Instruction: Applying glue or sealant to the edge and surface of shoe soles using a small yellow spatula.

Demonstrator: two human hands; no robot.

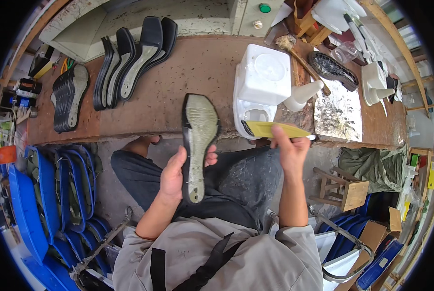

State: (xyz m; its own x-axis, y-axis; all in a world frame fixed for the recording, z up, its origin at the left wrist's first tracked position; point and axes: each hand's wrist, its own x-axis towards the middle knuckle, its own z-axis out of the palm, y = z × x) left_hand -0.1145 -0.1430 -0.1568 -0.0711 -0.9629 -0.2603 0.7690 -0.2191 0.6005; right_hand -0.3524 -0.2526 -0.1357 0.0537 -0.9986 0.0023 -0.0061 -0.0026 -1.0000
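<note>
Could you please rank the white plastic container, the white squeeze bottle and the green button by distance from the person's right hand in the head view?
From the right hand:
1. White plastic container, just above-left on the bench.
2. White squeeze bottle, above it; nearly as close as the container.
3. Green button, far up on the back panel.

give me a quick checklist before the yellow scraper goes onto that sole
1. Left hand grips the shoe sole firmly: ok, fingers wrapped around its lower half.
2. Pale inner face of the sole turned up: ok.
3. Right hand holds the yellow scraper: ok, pinched at one end.
4. Scraper blade loaded with glue: cannot tell.
5. White container within reach on the workbench: ok, just beyond the scraper.
6. Sole clear of the stacked soles: ok, well apart.
</note>
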